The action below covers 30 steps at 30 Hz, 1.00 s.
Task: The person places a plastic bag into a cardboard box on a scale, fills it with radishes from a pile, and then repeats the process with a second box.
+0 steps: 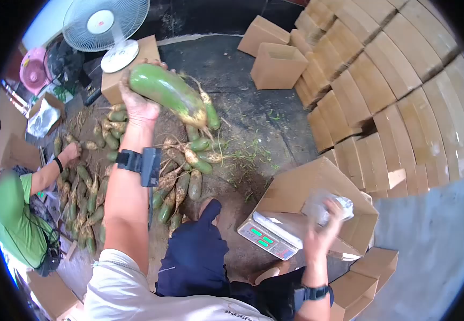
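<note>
Raised over the pile, my left hand (140, 104) is wrapped round a large green radish (165, 91), its pale, stringy root end pointing down to the right. Many smaller green radishes (181, 187) with muddy roots lie on the floor beneath my left arm. My right hand (323, 224), blurred by motion, is at an open cardboard box (291, 187) beside crumpled clear plastic (341, 210); I cannot tell whether its fingers grip the plastic. Partly under the box is a digital scale (268, 239) with green lit displays.
Stacked cartons (392, 101) form a wall at the right. Open boxes (279, 64) stand at the back. A fan (100, 24) is at the upper left. A co-worker in a green shirt (15, 219) reaches into the pile from the left. Leaf scraps (250, 158) litter the floor.
</note>
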Available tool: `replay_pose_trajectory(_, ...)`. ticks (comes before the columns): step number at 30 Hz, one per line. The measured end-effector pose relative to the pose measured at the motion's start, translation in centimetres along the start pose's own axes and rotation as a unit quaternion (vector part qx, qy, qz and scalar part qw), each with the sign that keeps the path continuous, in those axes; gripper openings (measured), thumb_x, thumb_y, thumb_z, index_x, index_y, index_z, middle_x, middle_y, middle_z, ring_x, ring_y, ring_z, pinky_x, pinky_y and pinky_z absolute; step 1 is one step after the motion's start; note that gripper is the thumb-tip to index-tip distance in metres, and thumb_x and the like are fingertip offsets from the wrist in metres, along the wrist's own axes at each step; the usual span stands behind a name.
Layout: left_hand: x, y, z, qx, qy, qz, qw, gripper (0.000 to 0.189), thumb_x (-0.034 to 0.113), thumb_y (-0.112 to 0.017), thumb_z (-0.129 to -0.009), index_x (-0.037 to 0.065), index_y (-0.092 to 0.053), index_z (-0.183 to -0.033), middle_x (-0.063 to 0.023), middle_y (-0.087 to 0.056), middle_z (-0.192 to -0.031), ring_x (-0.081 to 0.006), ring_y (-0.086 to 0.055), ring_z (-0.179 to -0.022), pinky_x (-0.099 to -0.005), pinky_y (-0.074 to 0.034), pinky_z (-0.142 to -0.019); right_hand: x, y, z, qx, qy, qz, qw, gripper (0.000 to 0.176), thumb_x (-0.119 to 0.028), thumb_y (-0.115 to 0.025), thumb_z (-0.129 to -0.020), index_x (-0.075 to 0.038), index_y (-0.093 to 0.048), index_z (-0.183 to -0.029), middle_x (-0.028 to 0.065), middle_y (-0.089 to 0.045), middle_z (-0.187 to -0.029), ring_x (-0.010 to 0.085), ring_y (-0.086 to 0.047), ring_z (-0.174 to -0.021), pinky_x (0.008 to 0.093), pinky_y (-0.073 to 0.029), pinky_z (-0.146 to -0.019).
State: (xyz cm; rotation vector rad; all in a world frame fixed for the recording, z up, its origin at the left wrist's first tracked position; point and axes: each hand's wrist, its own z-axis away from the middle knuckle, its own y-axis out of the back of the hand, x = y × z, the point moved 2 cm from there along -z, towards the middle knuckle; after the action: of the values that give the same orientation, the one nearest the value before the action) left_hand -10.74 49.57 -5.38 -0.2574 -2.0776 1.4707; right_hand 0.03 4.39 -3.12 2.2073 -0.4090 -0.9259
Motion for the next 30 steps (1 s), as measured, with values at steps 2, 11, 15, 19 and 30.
replay_pose_trajectory(2,-3.4,-2.3,1.0,-0.004,0.067,0.045,0.997,0.042,0.044,-0.057,-0.081,0.008,-0.055,-0.103,-0.0123,-0.058,-0.097,-0.0295,-0.055,-0.098,-0.0528,-0.04,-0.098,-4.6,-3.0,-3.5,-0.096,0.084,-0.011,0.992,0.044,-0.008,-0.07,-0.073,-0.003,-0.054,-0.114,0.0186,-0.054,-0.113,0.0366,-0.05,-0.11,0.0438,-0.041,-0.094)
replay_pose_trajectory(11,-11.3,-7.5,2.8,-0.004,0.193,-0.046,0.98,0.049,0.05,-0.047,-0.09,0.006,-0.055,-0.112,-0.0126,-0.058,-0.109,-0.0282,-0.055,-0.102,-0.046,-0.043,-0.095,-8.1,-12.8,-9.4,-0.176,-0.064,-0.343,0.921,0.087,-0.023,-0.082,-0.067,0.0,-0.031,-0.134,0.0185,-0.049,-0.127,0.0272,-0.051,-0.117,0.0359,-0.041,-0.099)
replay_pose_trajectory(15,-12.7,-10.8,5.2,-0.003,0.239,-0.333,0.912,0.06,0.051,-0.039,-0.096,0.005,-0.042,-0.133,-0.0135,-0.05,-0.128,-0.0245,-0.051,-0.115,-0.043,-0.043,-0.098,-6.4,-13.9,-9.6,-0.074,-0.101,-0.484,0.866,0.08,-0.013,-0.082,-0.068,-0.001,-0.034,-0.131,0.0122,-0.049,-0.123,0.0178,-0.05,-0.112,0.0317,-0.043,-0.097)
replay_pose_trajectory(19,-11.7,-12.4,3.1,-0.022,0.257,-0.26,0.93,0.053,0.043,-0.036,-0.1,0.005,-0.039,-0.137,-0.0117,-0.049,-0.13,-0.0222,-0.049,-0.117,-0.0423,-0.039,-0.102,-4.9,-13.8,-10.1,-0.078,-0.08,-0.475,0.873,0.079,-0.012,-0.081,-0.069,-0.003,-0.034,-0.131,0.0122,-0.052,-0.122,0.0195,-0.052,-0.111,0.0325,-0.043,-0.096)
replay_pose_trajectory(30,-10.2,-8.9,0.9,-0.031,0.23,-0.211,0.949,0.027,0.017,-0.055,-0.093,0.002,-0.058,-0.116,-0.0084,-0.061,-0.112,-0.0178,-0.056,-0.105,-0.0317,-0.045,-0.093,-6.6,-12.9,-8.9,-0.091,-0.137,-0.516,0.841,0.083,-0.007,-0.083,-0.063,-0.001,-0.038,-0.132,0.0097,-0.052,-0.125,0.018,-0.052,-0.114,0.031,-0.043,-0.099)
